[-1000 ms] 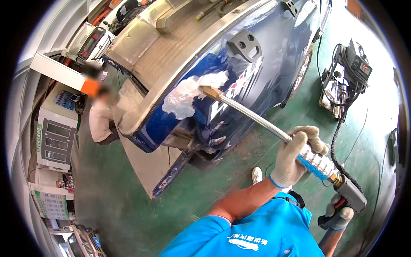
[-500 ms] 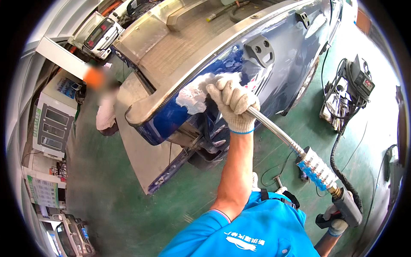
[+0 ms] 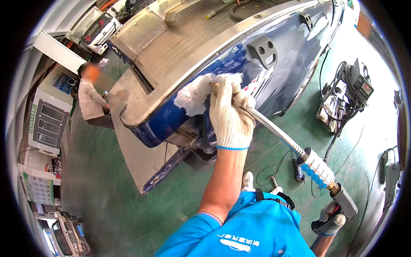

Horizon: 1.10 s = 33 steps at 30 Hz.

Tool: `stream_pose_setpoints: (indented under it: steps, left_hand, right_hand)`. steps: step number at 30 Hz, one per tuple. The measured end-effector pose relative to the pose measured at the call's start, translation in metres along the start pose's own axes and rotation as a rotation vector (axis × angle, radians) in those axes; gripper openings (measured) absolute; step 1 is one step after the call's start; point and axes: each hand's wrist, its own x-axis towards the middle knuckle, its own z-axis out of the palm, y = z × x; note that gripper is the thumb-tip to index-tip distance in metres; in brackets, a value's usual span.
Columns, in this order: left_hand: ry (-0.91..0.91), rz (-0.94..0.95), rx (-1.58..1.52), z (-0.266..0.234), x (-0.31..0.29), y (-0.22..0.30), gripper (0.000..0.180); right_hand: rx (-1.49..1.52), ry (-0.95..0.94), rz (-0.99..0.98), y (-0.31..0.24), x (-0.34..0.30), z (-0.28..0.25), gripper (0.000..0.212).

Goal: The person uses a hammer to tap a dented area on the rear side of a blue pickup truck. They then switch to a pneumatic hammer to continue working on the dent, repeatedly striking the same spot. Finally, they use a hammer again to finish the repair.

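My left hand [image 3: 231,118], in a white knit glove, is closed around the front end of a long metal rod tool [image 3: 274,130]. It presses the tip against a white bare patch [image 3: 190,96] on the blue vehicle body panel [image 3: 291,64]. The rod runs down to the right through a white and blue grip sleeve [image 3: 317,169] to a pistol-style handle. My right hand [image 3: 332,222], also gloved, holds that handle at the lower right. A cable leaves the handle across the floor.
A welding machine [image 3: 349,92] with coiled cables stands at the right on the green floor [image 3: 107,192]. Another person [image 3: 92,100] crouches at the left of the vehicle. A grey cabinet [image 3: 49,115] stands at the far left. Small hand tools [image 3: 274,184] lie by my feet.
My left hand slid from the grip sleeve up the rod to its tip at the white patch and stays there. The right hand kept hold of the handle.
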Motion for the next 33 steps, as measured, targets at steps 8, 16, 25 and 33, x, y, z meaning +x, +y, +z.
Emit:
stream_pose_setpoints:
  steps: [8,16,25,33]
  left_hand:
    - [-0.014,0.007,-0.019,-0.007,0.010,0.000,0.022]
    - [-0.177,-0.001,0.006,-0.007,-0.004,-0.001,0.023]
    - [-0.445,-0.321,0.062,-0.015,-0.101,-0.097,0.031]
    - [-0.206,-0.441,0.080,0.001,-0.118,-0.099,0.027]
  right_hand:
    - [-0.101,0.044,-0.091,-0.002,0.004,0.003,0.054]
    - [-0.153,-0.055,-0.093,-0.012,0.004,0.005,0.087]
    - [-0.370,0.040,-0.212,-0.014,0.012,0.046,0.107]
    - [-0.337,0.061,-0.225,-0.006,0.006,0.040,0.098]
